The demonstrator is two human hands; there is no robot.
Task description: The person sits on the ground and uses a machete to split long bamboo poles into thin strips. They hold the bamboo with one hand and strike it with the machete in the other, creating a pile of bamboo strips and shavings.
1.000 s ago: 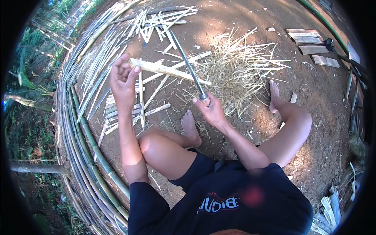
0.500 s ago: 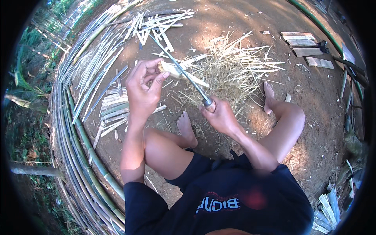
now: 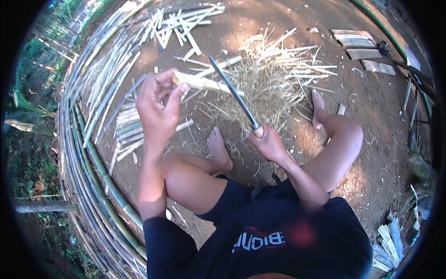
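Note:
Raised at centre-left, my left hand (image 3: 159, 101) pinches one end of a pale split bamboo piece (image 3: 203, 83) between thumb and fingers. The piece points to the right, its far end lying by the blade. My right hand (image 3: 269, 145) is wrapped round the short handle of a long, narrow knife (image 3: 233, 93). Its dark blade slants up and to the left, crossing in view near the bamboo's far end; whether they touch I cannot tell. Beneath both lies a heap of thin bamboo shavings (image 3: 274, 76) on the ground, between my bare feet.
Pale split strips (image 3: 181, 23) lie in a loose pile at the far left. Short bamboo pieces (image 3: 132, 123) rest beside my left arm. Long green poles (image 3: 100, 160) curve along the left side. Flat boards (image 3: 364, 53) lie at the far right.
My left hand has shifted left with the bamboo piece. The knife has moved right and slightly down, its blade now nearer the piece's far end and turned steeper.

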